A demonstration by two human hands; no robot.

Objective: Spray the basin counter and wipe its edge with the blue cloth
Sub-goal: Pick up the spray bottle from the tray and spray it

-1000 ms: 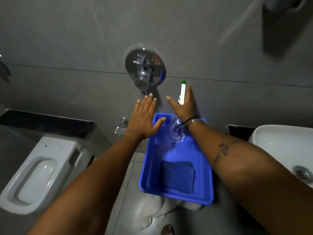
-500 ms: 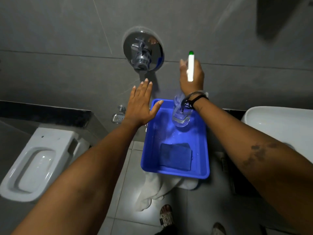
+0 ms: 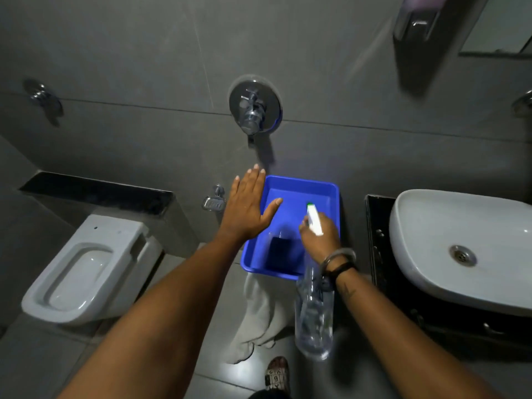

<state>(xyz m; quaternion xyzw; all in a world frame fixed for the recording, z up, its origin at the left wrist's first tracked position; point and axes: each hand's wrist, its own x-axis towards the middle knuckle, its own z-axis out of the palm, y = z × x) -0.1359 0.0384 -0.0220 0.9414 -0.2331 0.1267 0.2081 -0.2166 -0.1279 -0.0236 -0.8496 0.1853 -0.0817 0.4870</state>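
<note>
My right hand (image 3: 319, 236) grips the white, green-tipped head of a clear spray bottle (image 3: 314, 315), whose body hangs down toward me below the wrist. My left hand (image 3: 247, 207) is flat with fingers spread, hovering over the left rim of a blue plastic tub (image 3: 299, 191). A folded blue cloth (image 3: 283, 251) lies inside the tub near its front. The white basin (image 3: 449, 243) sits on a black counter (image 3: 377, 243) to the right of my right arm.
A white toilet (image 3: 89, 269) stands at the lower left. A chrome wall tap (image 3: 253, 106) is above the tub, and a soap dish (image 3: 213, 201) lies left of it. A white towel (image 3: 259, 315) hangs under the tub. My sandalled foot (image 3: 277, 375) is on the floor.
My right hand has drawn the spray bottle down from the wall tap toward me, so the bottle body now hangs in front of the tub. My left hand stays over the tub's left rim.
</note>
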